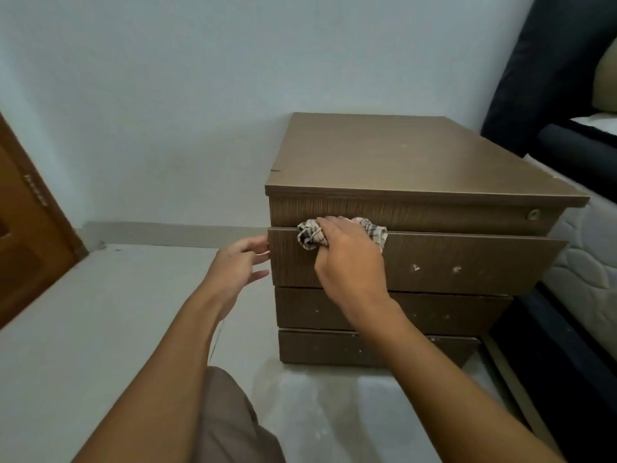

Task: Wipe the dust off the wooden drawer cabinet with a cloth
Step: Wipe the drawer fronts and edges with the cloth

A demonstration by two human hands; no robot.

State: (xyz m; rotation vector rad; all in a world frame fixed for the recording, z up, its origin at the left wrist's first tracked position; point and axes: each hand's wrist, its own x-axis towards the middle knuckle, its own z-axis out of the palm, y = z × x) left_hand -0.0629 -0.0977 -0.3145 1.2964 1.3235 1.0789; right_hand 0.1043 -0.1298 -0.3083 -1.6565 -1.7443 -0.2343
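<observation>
A brown wooden drawer cabinet [394, 155] stands on the floor against the pale wall. Its second drawer [474, 262] juts out a little from the front. My right hand [350, 259] presses a crumpled checked cloth [309, 236] onto the top left edge of that drawer front. My left hand [238, 265] has its fingers spread, with the fingertips on the drawer's left edge. Two lower drawers [434, 312] show pale specks and stand nearly flush.
A bed with a white mattress [587, 262] and dark frame [547, 78] stands close to the cabinet's right side. A brown wooden door [23, 235] is at the left. Pale floor [100, 329] stretches in front. My knee in brown cloth [230, 422] is at the bottom.
</observation>
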